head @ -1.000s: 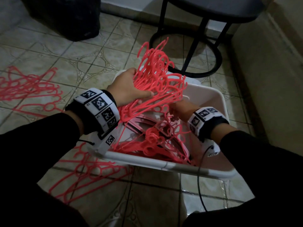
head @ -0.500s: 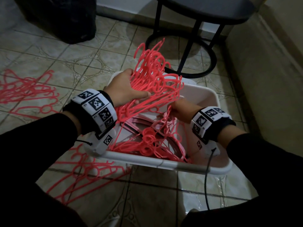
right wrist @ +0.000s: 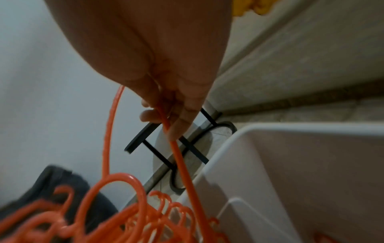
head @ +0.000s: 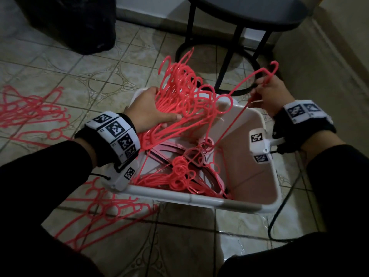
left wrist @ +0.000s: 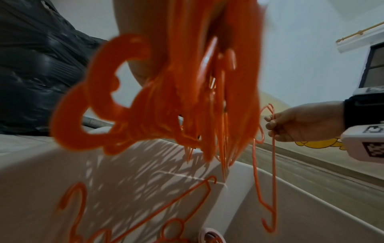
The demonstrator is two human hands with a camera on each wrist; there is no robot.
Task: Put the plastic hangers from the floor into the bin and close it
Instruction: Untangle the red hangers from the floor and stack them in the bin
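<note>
Left hand: the left hand (head: 148, 113) grips a thick bundle of hangers (head: 185, 92) over the far-left corner of the bin (head: 199, 200); the thumb lies across the bars, the fingers are curled behind them, and the hooks fan upward above the rim.
Right hand: the right hand (head: 269, 94) is raised over the far-right rim; its fingers (right wrist: 180, 121) pinch one single hanger (head: 247, 84) near its hook, and the thin frame slants down into the bin, where its lower end seems to be caught among the hooks lying there.
In the bin: a layer of hangers in the bin (head: 179, 172) already lies along the left side and the bottom; the right half of the bin shows bare wall.
On the floor: one heap of hangers on the floor (head: 34, 116) lies well to the left, and a second heap (head: 103, 212) lies just beside the near-left corner of the bin.
Lid: no lid can be told in these views; the bin stands uncovered.
Progress: by my judgement about midway. One part is inside, one bundle and one stray hanger are in hand, and two heaps remain to be gathered before closing.
Nearby: a black stool (head: 239, 21) stands behind the bin, and a black bag (head: 69, 23) sits at the far left.
</note>
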